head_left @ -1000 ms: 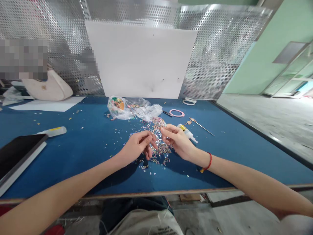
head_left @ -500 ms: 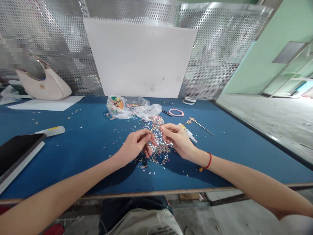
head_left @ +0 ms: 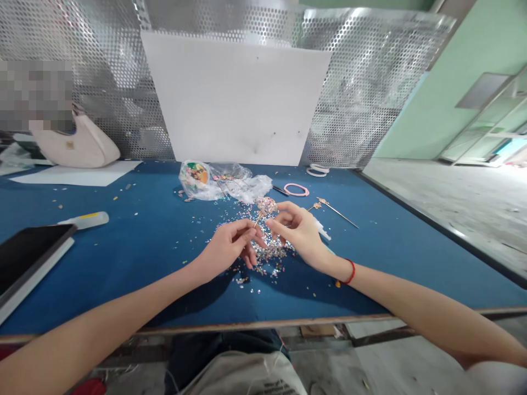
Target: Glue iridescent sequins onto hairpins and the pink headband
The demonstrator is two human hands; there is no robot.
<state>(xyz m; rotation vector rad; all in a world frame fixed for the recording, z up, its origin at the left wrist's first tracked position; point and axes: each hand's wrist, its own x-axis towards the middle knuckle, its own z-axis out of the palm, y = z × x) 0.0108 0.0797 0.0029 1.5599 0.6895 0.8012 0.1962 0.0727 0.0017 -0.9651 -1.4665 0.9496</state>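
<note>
My left hand (head_left: 229,247) pinches a thin stick (head_left: 258,219) topped by a round disc crusted with glitter (head_left: 265,206). My right hand (head_left: 298,233) hovers beside the disc, its fingers apart and its fingertips close to the stick, with nothing visible in them. Under both hands lies a loose heap of multicoloured sequins (head_left: 272,252). Behind my right hand, a white glue bottle (head_left: 323,230) is mostly hidden.
The blue table (head_left: 144,285) holds a crumpled plastic bag (head_left: 222,184), a pink ring (head_left: 296,190), gold-topped picks (head_left: 333,211), a white tube (head_left: 84,219) and a black tablet (head_left: 28,258). Perforated metal panels (head_left: 370,82) stand behind.
My right hand has lifted and its fingers have spread, now covering more of the glue bottle. My left hand still pinches the stick, and the disc stays in nearly the same place.
</note>
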